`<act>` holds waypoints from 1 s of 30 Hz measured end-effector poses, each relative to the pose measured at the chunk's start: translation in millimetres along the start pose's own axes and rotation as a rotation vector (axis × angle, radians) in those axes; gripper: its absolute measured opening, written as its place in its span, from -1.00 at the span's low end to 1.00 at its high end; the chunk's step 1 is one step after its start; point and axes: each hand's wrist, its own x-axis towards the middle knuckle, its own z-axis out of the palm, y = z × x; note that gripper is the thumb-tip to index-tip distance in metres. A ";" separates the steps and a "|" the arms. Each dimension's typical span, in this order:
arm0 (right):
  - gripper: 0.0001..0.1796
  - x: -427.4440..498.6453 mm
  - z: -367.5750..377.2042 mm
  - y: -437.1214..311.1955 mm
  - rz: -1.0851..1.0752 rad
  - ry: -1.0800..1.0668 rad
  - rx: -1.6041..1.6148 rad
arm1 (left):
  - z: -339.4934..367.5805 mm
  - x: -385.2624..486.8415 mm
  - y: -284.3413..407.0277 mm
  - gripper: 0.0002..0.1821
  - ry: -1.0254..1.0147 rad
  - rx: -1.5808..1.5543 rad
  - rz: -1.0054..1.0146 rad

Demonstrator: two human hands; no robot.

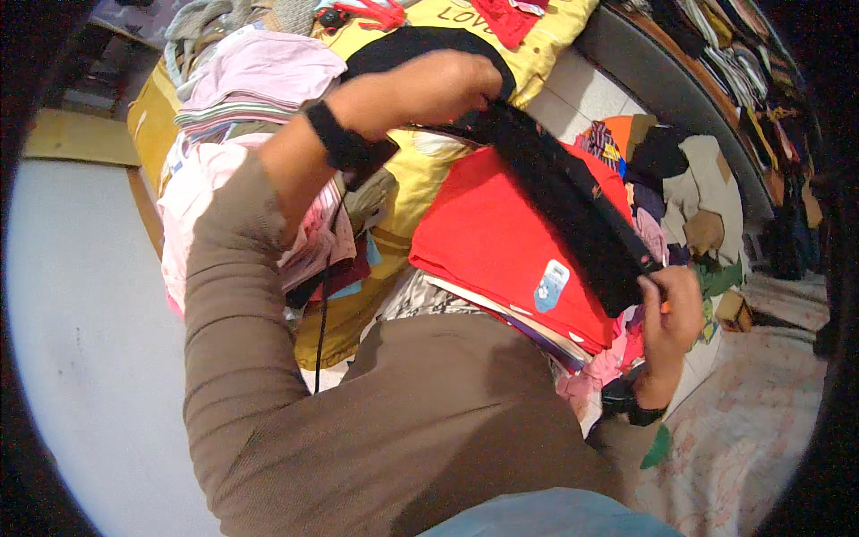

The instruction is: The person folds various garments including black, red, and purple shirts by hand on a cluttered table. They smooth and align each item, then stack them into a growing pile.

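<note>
A black garment [570, 201], folded into a long band, stretches between my two hands above a stack of folded clothes. My left hand [446, 84] grips its upper end, near another black cloth part [402, 47] spread on the yellow fabric. At the lower right, my right hand [674, 305] pinches the band's other end between thumb and fingers. Under the band lies a folded red garment [483, 228] with a white and blue tag [552, 285], on top of several folded pieces. Both wrists wear black bands.
Folded pink clothes [268, 67] are piled at the left on a yellow printed cloth [429, 194]. Mixed clothes [704, 194] lie in a heap at the right. A grey panel [671, 74] edges racks of clothes. A pale flat surface [94, 322] is at far left; a black cord [325, 309] hangs down.
</note>
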 end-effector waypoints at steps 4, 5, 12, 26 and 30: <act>-0.78 84.3 -7.1 14.3 -0.212 0.050 -0.186 | -75.7 -15.5 -32.9 -0.95 0.144 0.141 -0.289; -0.77 115.2 -3.5 20.4 -0.219 0.020 -0.230 | -90.9 -9.5 -43.8 -0.95 0.276 0.060 -0.211; -0.82 284.3 38.9 37.5 -0.470 0.258 -0.469 | -195.9 -22.5 -85.3 -0.93 0.551 0.647 -0.210; -0.95 168.7 271.5 38.4 -0.624 -0.273 -0.156 | -23.7 -185.8 -90.4 -0.92 -0.439 0.559 -0.316; -0.93 147.5 289.5 40.2 -0.610 -0.378 -0.119 | 4.7 -193.9 -96.2 -0.88 -0.452 0.639 -0.288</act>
